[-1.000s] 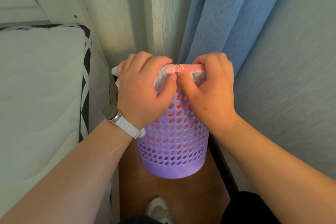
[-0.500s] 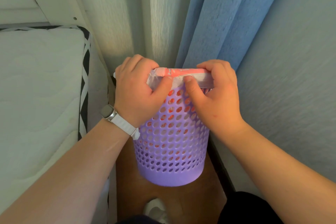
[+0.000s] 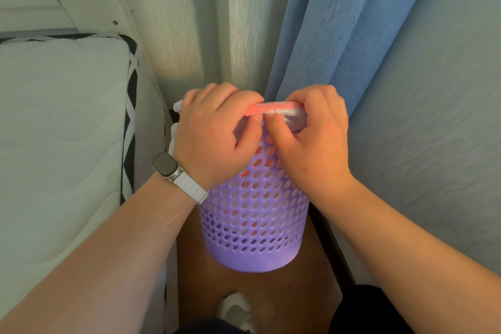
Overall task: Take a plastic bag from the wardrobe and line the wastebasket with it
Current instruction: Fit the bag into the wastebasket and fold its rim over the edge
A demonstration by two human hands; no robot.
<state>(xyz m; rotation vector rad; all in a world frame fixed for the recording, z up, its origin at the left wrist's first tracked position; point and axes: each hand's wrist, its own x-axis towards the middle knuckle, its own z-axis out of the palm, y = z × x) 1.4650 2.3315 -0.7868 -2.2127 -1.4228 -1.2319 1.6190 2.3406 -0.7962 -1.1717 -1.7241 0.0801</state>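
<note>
Between the mattress (image 3: 59,127) and the blue curtain (image 3: 336,35), seen from the head camera, we have the purple perforated wastebasket (image 3: 254,225) standing on the brown floor (image 3: 271,295), with the plastic bag (image 3: 292,114) already inside it; its pale film and pink patches show through the holes. Our left hand (image 3: 217,138) and right hand (image 3: 311,138) are both closed on the bag's pink-edged hem at the near rim, thumbs pressed under it and fingers curled over the top. A loose white fold of bag hangs out past the left wrist, beside the watch (image 3: 165,165).

Compared with half a second ago, our hands have drawn closer together and the visible stretch of pink hem between them has shortened; a second ago they were bunched in much the same way. We judge that we are working the hem down over the rim bit by bit, near side first. The far rim is hidden behind our hands, so we cannot tell whether the bag is folded over there yet.
</note>
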